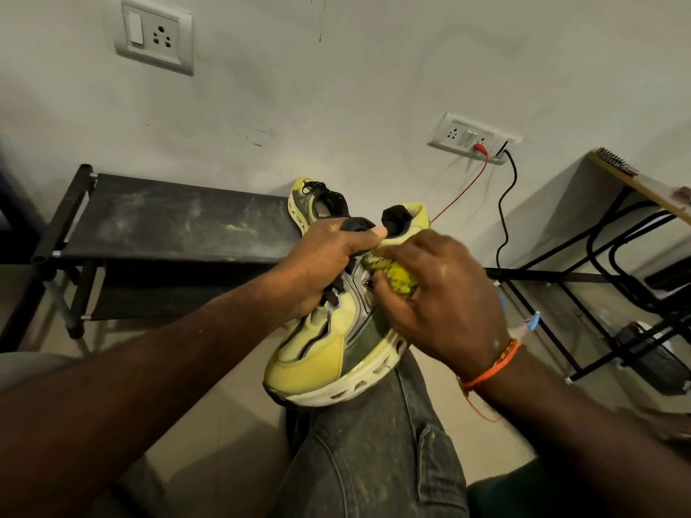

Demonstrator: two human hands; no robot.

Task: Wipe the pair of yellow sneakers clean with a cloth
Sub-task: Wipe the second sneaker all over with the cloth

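Yellow and a bit grubby, the sneaker (329,345) rests on the person's knee (374,443), with its toe pointing back at them and its heel up between the two hands. The left hand (329,263) grips it at the top, by the tongue and the black laces, with the thumb lying flat across the opening. The right hand (441,297) is curled round a bunched yellow cloth (396,276) and presses it on the silver side panel, just below the collar. The two hands sit close together, almost touching. The other sneaker (318,205) stands just past the left hand, on the end of a dusty black rack (168,218), and it is too far off to tell if it is clean. To wipe well, I think the left hand should hold tight so the shoe does not wobble on the knee. The cloth hand should rub in short strokes and push into the grooves, where dirt hides. The dark patch on the side and the holes in the white sole, both below the right hand, look dirty and likely need a rub next. Turning the cloth to a clean bit now and then would help, so dirt is not smeared back on.
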